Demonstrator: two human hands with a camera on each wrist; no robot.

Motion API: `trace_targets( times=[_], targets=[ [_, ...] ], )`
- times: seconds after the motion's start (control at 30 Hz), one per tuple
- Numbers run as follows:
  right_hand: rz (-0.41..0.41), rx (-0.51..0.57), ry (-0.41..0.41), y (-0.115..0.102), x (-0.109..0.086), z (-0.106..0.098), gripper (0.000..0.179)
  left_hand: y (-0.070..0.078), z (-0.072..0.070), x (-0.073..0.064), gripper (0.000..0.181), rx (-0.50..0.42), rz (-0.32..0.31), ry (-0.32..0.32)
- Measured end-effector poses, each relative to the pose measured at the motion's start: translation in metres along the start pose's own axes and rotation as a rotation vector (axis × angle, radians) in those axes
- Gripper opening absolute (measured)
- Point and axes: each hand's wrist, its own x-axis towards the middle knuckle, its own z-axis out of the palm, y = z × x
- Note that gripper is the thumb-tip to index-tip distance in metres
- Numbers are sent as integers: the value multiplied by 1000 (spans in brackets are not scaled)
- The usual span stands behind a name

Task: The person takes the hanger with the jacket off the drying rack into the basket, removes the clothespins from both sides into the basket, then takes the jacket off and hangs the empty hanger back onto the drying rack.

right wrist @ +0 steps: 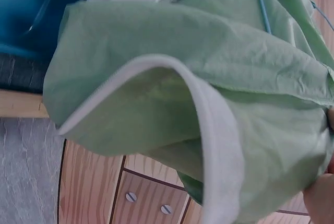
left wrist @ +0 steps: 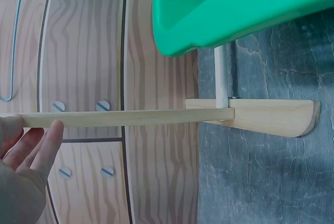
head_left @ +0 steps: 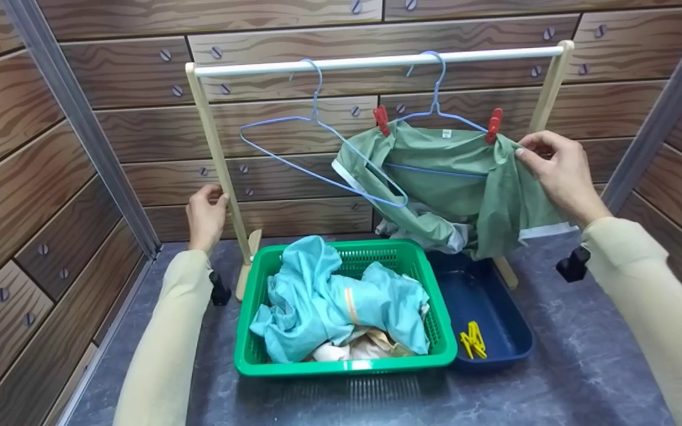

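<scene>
My right hand (head_left: 563,168) pinches the green shirt (head_left: 436,148) at its shoulder, beside a red clothespin (head_left: 494,125). The shirt hangs from a blue hanger (head_left: 436,106) on the rack's white rail, with a second red clothespin (head_left: 381,120) on its other side. In the right wrist view, the white-edged sleeve opening (right wrist: 222,135) gapes toward the camera. My left hand (head_left: 206,216) holds the rack's left wooden post (left wrist: 130,118) between thumb and fingers. An unloaded blue hanger (head_left: 317,160) hangs askew to the left of the shirt, overlapping it in the head view.
A green basket (head_left: 341,370) with a turquoise garment (head_left: 341,296) and paler cloth stands in front of the rack. Beside it sits a dark blue tray (head_left: 510,319) with yellow clothespins (head_left: 473,341). Wood-patterned walls enclose the grey tabletop.
</scene>
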Motion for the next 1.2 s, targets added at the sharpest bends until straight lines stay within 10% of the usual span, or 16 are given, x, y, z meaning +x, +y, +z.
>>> trace_targets(
  times=[0.5,0.83,1.03,1.2],
  targets=[
    [-21,212,145,-22,-7,-35,20,-1,1,-2,15,-44,12,12],
    [-49,212,164,3,-33,-57,19,6,3,0,15,-31,9,32],
    [-63,198,144,6,-37,-59,18,39,18,-1,11,10,290,275],
    [-82,205,116,2,-36,-58,18,112,51,-2,10,-41,625,232]
  ],
)
